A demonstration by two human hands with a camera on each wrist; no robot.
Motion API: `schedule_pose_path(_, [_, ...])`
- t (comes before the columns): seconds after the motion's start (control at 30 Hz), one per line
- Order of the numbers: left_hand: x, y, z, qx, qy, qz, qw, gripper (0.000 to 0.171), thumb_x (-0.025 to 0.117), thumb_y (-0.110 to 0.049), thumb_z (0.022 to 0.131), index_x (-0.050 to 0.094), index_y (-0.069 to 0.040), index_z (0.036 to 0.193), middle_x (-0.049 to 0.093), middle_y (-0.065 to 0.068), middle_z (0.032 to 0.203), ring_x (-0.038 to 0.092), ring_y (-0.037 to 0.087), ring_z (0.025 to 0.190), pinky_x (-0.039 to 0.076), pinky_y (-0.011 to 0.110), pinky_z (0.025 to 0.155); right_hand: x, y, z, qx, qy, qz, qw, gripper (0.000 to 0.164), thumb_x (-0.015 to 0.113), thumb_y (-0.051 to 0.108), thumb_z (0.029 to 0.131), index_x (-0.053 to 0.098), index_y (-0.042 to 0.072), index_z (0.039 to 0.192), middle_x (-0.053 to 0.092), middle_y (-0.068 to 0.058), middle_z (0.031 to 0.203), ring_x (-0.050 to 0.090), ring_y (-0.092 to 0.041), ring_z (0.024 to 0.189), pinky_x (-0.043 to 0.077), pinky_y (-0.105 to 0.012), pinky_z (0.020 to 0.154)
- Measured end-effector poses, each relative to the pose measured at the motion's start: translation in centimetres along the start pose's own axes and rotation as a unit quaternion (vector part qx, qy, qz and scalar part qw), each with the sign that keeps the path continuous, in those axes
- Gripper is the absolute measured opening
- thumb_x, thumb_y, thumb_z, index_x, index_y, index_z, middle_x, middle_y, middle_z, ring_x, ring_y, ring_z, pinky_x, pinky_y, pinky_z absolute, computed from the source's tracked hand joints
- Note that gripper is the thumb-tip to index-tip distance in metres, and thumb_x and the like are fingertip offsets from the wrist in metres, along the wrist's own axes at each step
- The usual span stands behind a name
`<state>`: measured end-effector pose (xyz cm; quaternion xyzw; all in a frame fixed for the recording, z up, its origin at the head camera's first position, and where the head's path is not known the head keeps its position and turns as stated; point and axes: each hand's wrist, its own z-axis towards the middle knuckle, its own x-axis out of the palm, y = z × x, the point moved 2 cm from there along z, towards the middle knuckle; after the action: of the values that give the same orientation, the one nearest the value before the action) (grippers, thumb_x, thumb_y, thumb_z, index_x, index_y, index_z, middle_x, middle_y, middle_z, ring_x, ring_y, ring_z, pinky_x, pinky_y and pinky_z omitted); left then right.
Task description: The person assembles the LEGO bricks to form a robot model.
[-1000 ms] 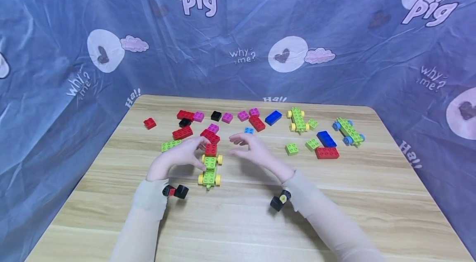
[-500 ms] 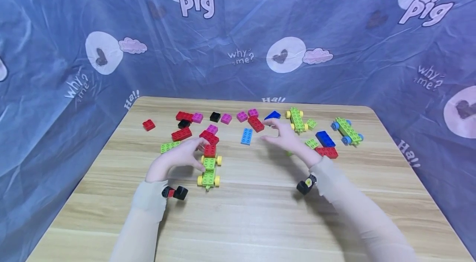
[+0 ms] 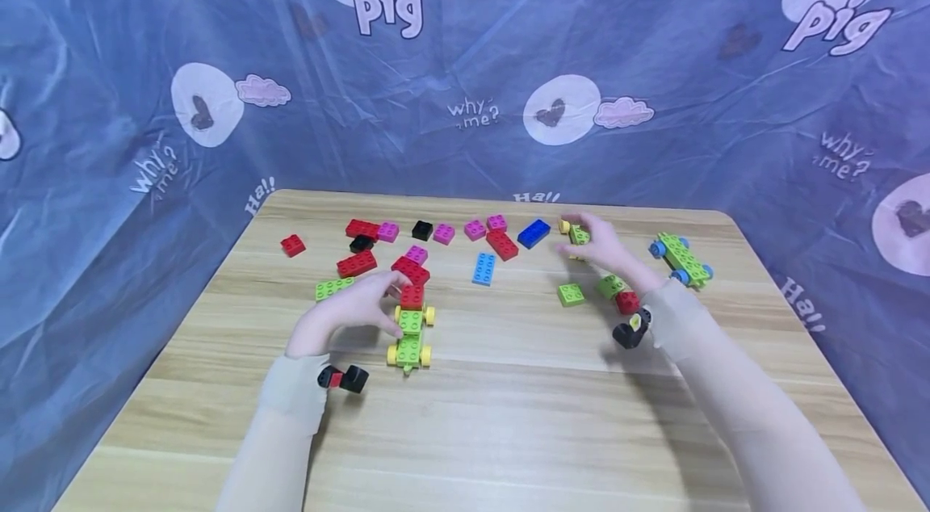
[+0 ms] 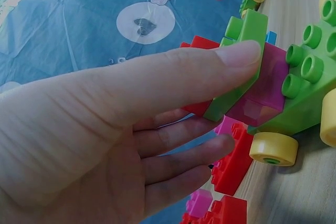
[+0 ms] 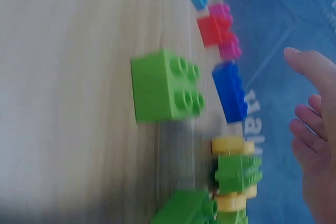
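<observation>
A green toy car base (image 3: 408,352) with yellow wheels stands at the middle left of the table. Stacked at its far end are a magenta brick (image 4: 264,88), a green brick (image 3: 410,321) and a red brick (image 3: 412,295). My left hand (image 3: 356,310) pinches the stack from the left; in the left wrist view the thumb (image 4: 239,56) lies across the green brick, and the other fingers are partly hidden behind. Holding nothing, my right hand (image 3: 609,247) hovers with fingers apart over a second yellow-wheeled car base (image 3: 579,235), partly covering it.
Red, pink and black bricks lie along the back left. A light-blue brick (image 3: 483,269), a blue brick (image 3: 534,233) and a small green brick (image 3: 571,295) sit between the hands. At the far right stands a green car base with blue wheels (image 3: 683,260).
My right hand has moved right and away from beside the stack, past the light-blue brick, to the second yellow-wheeled base. The left hand has stayed at the stack.
</observation>
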<state>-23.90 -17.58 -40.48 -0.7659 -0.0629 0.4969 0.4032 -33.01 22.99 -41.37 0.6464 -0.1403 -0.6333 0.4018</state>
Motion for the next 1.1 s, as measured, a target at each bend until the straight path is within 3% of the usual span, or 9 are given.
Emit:
schedule_pose_path(0.23, [0.0,0.0,0.1,-0.006,-0.002,-0.002,1.0000,0.074,0.087,-0.016,0.066,0.049,-0.001,0.128,0.058,0.014,0.124,0.055,0.032,0.117,0.043,0.048,0.103,-1.4,-2.1,0.4,0.051,0.013,-0.016,0.998,0.063,0.068,0.016,0.090,0.037,-0.008,0.141,0.040,-0.029,0.143,0.035,-0.044,0.134,0.026,-0.055,0.113])
schedule_pose_path(0.5, [0.0,0.1,0.2,-0.011,-0.001,0.005,0.9999,0.075,0.087,-0.017,0.066,0.050,-0.002,0.129,0.058,0.012,0.123,0.055,0.031,0.117,0.044,0.048,0.102,-2.1,-4.0,0.3,0.072,0.017,-0.032,0.997,0.066,0.067,0.023,0.091,0.037,-0.006,0.142,0.038,-0.029,0.144,0.034,-0.046,0.133,0.028,-0.059,0.110])
schedule_pose_path(0.73, [0.2,0.1,0.1,-0.011,-0.002,0.002,0.9999,0.074,0.087,-0.016,0.066,0.050,-0.003,0.128,0.059,0.011,0.122,0.055,0.029,0.116,0.043,0.047,0.103,-2.4,-5.4,0.7,0.076,0.054,-0.034,0.995,0.083,0.072,0.034,0.086,0.029,-0.002,0.148,0.029,-0.028,0.151,0.025,-0.047,0.138,0.026,-0.063,0.110])
schedule_pose_path(0.93, [0.2,0.1,0.0,-0.012,-0.004,-0.001,0.9999,0.072,0.087,-0.016,0.066,0.051,-0.002,0.127,0.059,0.011,0.122,0.055,0.030,0.116,0.043,0.048,0.103,-2.6,-5.9,1.1,0.063,0.094,-0.057,0.992,0.098,0.077,0.033,0.080,0.019,-0.003,0.150,0.020,-0.031,0.153,0.019,-0.052,0.139,0.022,-0.067,0.109])
schedule_pose_path(1.1, [0.2,0.2,0.0,-0.010,-0.007,0.006,0.9999,0.072,0.088,-0.016,0.066,0.051,-0.002,0.127,0.059,0.011,0.121,0.055,0.030,0.116,0.043,0.048,0.103,-2.8,-6.3,1.6,0.075,0.131,-0.044,0.988,0.107,0.079,0.032,0.079,0.009,0.000,0.153,0.011,-0.031,0.156,0.012,-0.051,0.141,0.018,-0.067,0.109])
